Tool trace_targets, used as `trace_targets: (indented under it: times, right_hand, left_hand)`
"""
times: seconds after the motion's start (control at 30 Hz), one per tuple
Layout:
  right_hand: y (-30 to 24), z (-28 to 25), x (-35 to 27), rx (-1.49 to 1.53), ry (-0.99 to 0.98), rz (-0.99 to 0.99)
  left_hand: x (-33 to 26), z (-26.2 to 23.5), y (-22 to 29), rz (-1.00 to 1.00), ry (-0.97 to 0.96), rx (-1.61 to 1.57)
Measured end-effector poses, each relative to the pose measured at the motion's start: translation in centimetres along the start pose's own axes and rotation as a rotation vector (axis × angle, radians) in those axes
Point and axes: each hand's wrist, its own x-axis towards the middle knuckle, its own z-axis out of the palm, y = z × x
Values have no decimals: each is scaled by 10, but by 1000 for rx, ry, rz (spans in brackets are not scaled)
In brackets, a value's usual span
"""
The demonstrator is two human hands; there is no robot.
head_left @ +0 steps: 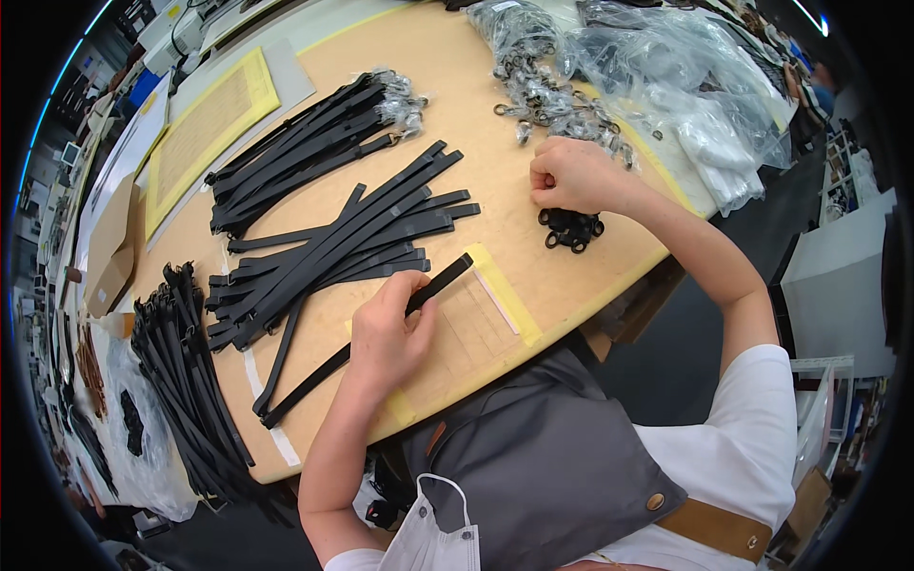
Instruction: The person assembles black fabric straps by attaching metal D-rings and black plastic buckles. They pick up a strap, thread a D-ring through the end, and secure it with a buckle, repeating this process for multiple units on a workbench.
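My left hand (383, 331) is closed around a black strap (324, 375), which slants up to the right with its free end past my fingers. At its lower left, that strap meets another thin black length. Over a small heap of black ring-like fittings (569, 228), my right hand (577, 175) is closed with fingers curled. Something dark shows at its fingertips, too small to make out. Loose black straps (333, 252) lie crossed in a pile beyond my left hand. Farther back lies a bundle of straps with clear-wrapped metal hooks (400, 103) on their ends.
More black straps (186, 371) hang over the table's left edge. Clear-bagged metal hooks (543, 90) and plastic bags (666, 76) lie at the back right. Yellow tape (505, 295) frames a marked area before me. A yellow-edged board (211, 133) and brown cardboard (112, 249) lie left.
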Motion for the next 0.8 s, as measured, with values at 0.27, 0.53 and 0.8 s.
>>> trace_targets:
  times: [0.27, 0.53, 0.8]
  right_hand:
    - [-74, 27, 13, 1297, -403, -15]
    - [-86, 53, 21, 1594, -332, -33]
    - [-83, 62, 22, 1619, -387, 27]
  left_hand:
    - [5, -14, -4, 20, 195, -210]
    - [6, -27, 0, -69, 232, -133]
    - [8, -29, 1, -85, 188, -86]
